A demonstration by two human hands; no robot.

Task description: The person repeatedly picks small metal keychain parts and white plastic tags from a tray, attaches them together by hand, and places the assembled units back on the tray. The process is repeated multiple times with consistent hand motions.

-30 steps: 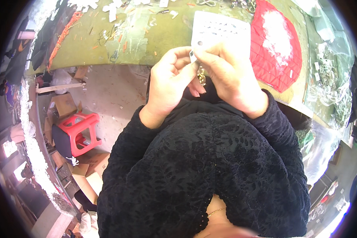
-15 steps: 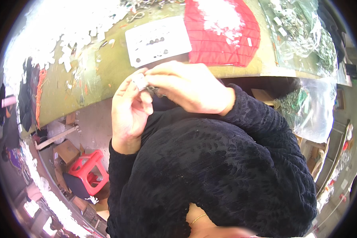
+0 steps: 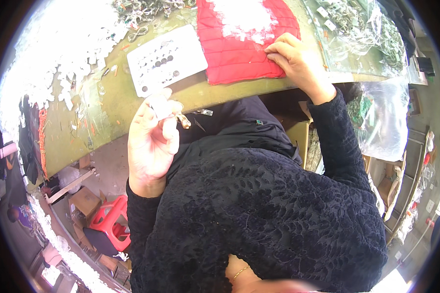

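Over the near edge of the olive-green table [image 3: 102, 132], your left hand [image 3: 151, 141] is raised with its fingers curled shut around a small white card [image 3: 160, 106], pinched between thumb and forefinger; a little brass-coloured metal piece [image 3: 184, 121] hangs from the card just beside your fingertips. Your right hand [image 3: 298, 61] is well apart from it, reaching out onto the table, where its bent fingers press down on the right edge of a red quilted cushion [image 3: 239, 44]; you cannot tell whether anything is held under those fingertips. White fluffy scraps [image 3: 244, 14] lie on top of the cushion. Between your two hands, a white rectangular card [image 3: 166, 59] with rows of small dark studs lies flat on the table, just beside the cushion's left edge. Close to the table edge near your left hand lies a small silvery bit [image 3: 206, 112]. Heaps of white paper cut-outs [image 3: 49, 68] cover the far left of the table, and clear plastic bags [image 3: 366, 34] of metal trinkets lie to the right of your right hand. Below the table on your left stands a red plastic stool [image 3: 110, 224] among cardboard boxes [image 3: 83, 201]. Your dark lace sleeves fill the lower part of the view.
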